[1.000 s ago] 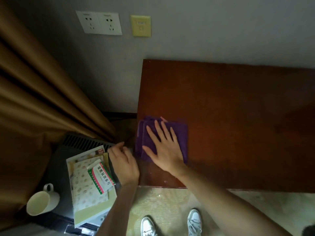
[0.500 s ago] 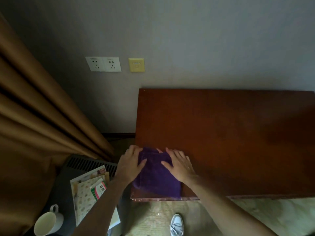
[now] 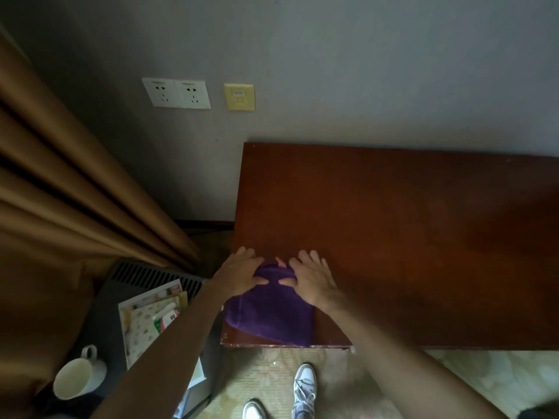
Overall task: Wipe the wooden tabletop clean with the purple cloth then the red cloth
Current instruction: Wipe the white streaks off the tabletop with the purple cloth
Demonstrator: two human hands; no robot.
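The purple cloth (image 3: 272, 316) lies folded on the near left corner of the dark reddish wooden tabletop (image 3: 393, 222), reaching down to the front edge. My left hand (image 3: 242, 275) and my right hand (image 3: 311, 279) both rest on the cloth's far edge. Their thumbs lie on top and point toward each other, and their fingers spread out onto the wood beyond. A small pink bit (image 3: 279, 261) shows between the hands at the cloth's far edge; I cannot tell what it is. No separate red cloth is in view.
A brown curtain (image 3: 75, 192) hangs at the left. Below it stands a dark unit with a grille (image 3: 145, 273) carrying booklets (image 3: 145, 319) and a white mug (image 3: 77, 378). Wall sockets (image 3: 177, 93) sit above. My shoes (image 3: 304, 388) are on the patterned floor.
My left hand came off the booklets and joined my right on the purple cloth. The cloth slid toward the table's front left corner, and the view tilted up.
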